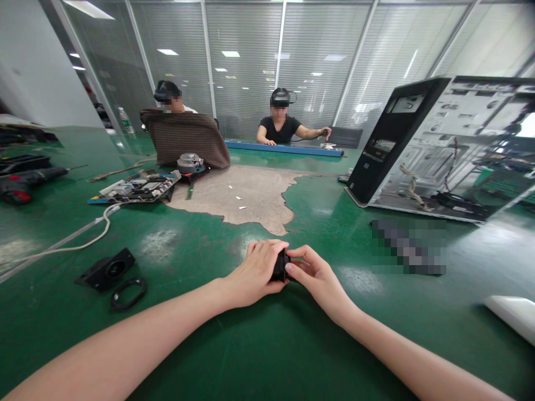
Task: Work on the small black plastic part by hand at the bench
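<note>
Between my two hands, just over the green tabletop, is a small black cylindrical part [279,267]; its kind is hard to tell because fingers cover much of it. My left hand [259,270] wraps round its body from the left. With thumb and fingers, my right hand [312,274] pinches its right end. To the left on the table lie a black ring [129,293] and a black housing with a round opening [112,269].
Beyond my hands is a worn bare patch [259,195]. A circuit board [137,188] and a cooler [192,165] stand left of it, a power drill [29,181] farther left. An open computer case [438,150] stands right, behind a blurred dark object [412,248]. Two people sit opposite.
</note>
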Tool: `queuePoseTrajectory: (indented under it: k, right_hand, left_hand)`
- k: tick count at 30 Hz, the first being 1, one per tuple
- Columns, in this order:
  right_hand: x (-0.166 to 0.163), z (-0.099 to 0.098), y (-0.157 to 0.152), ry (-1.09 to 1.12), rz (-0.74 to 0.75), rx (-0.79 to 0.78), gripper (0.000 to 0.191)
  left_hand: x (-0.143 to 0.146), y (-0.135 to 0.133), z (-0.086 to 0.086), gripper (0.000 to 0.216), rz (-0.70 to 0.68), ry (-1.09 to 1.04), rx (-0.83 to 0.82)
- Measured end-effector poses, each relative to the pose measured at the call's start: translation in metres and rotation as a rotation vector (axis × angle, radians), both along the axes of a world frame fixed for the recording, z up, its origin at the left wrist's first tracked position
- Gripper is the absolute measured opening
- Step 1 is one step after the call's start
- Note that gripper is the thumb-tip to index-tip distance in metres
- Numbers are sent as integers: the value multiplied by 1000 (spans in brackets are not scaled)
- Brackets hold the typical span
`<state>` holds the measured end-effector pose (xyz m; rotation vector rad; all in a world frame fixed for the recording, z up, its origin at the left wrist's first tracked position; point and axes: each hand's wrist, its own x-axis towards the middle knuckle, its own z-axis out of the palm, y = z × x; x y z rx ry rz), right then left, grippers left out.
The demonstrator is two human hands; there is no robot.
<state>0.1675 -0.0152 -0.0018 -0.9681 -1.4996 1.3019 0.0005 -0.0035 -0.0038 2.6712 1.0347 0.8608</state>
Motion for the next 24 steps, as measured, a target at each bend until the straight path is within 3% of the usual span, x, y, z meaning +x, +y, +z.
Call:
queuePoseTrajectory:
  k: [12, 24]
  right_hand:
    - [0, 3, -2, 41, 102, -23, 23]
    - [1, -2, 3, -18, 77, 13, 19]
  left_hand:
    - [0, 0, 0, 63, -2, 4, -11]
    - [0, 0, 1, 60, -1, -1, -21]
